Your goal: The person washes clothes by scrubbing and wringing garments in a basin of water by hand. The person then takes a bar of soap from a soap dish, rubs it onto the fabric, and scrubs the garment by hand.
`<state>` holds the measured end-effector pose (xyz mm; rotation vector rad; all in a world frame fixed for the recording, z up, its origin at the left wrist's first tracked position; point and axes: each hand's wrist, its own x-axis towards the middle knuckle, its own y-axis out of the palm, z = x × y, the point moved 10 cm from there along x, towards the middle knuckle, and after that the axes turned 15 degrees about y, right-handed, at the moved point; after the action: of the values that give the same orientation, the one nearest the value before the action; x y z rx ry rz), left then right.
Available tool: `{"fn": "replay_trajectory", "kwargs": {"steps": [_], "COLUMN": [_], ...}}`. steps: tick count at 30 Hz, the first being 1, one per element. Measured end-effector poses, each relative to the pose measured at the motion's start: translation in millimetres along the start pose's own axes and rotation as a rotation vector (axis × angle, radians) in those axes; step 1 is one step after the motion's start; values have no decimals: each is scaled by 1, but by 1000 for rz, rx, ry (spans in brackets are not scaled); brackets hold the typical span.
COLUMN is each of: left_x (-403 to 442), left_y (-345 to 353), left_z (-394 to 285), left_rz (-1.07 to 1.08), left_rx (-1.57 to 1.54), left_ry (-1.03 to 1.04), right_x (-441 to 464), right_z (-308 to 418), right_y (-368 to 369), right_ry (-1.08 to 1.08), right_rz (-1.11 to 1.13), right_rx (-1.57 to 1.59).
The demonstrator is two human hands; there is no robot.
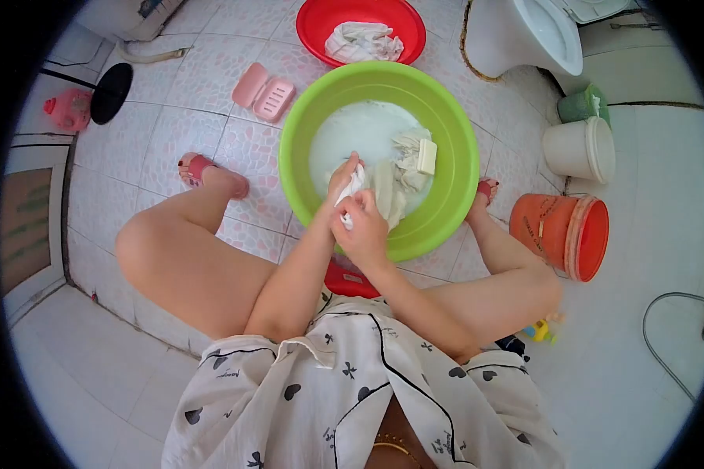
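Observation:
A wet white cloth (353, 186) is bunched between my two hands, above the near-left part of a large green basin (457, 117). My left hand (341, 178) is closed around the cloth's upper part. Just below and to the right, my right hand (364, 228) pinches its lower end with curled fingers. Cloudy water (360, 125) fills the basin's bottom. More pale fabric (391, 191) lies in the water and trails toward my hands; whether it joins the held cloth I cannot tell. A cream bar of soap (427, 157) rests on the fabric at the basin's right side.
Behind the green basin stands a red basin (309, 27) with white cloth (364, 41) inside. An open pink soap box (274, 98) lies on the tiles at left. On the right are a toilet (524, 35), a white bucket (575, 148) and a tipped orange bucket (547, 227).

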<state>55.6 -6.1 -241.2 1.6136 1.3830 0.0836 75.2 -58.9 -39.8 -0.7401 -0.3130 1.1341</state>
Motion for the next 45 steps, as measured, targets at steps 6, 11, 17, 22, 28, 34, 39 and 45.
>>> {"fn": "replay_trajectory", "kwargs": {"steps": [6,11,17,22,28,34,39,45], "left_x": [-49,-49,-4,-27,-67,-13,-17,-72], "left_y": [55,60,-2,27,81,4,11,77], "left_z": [35,-3,-17,3,-9,-30,-26,11], "left_rz": [-83,-126,-6,-50,-64,-107,-61,25], "left_rx": [-63,-82,229,-34,-17,217,245,47], "left_ry": [-101,20,-107,16,35,21,-21,-69], "right_x": [101,92,-5,31,109,8,-9,113], "right_z": [-120,-77,15,-33,-96,0,11,-118], "right_y": [-29,-29,1,-7,-33,-10,-4,-35], "right_ry": [574,243,-1,170,428,4,13,503], "right_rz": [-107,-178,14,-179,-134,-36,-62,-83], "right_rx": [-117,183,37,-239,77,113,-21,-16]}}
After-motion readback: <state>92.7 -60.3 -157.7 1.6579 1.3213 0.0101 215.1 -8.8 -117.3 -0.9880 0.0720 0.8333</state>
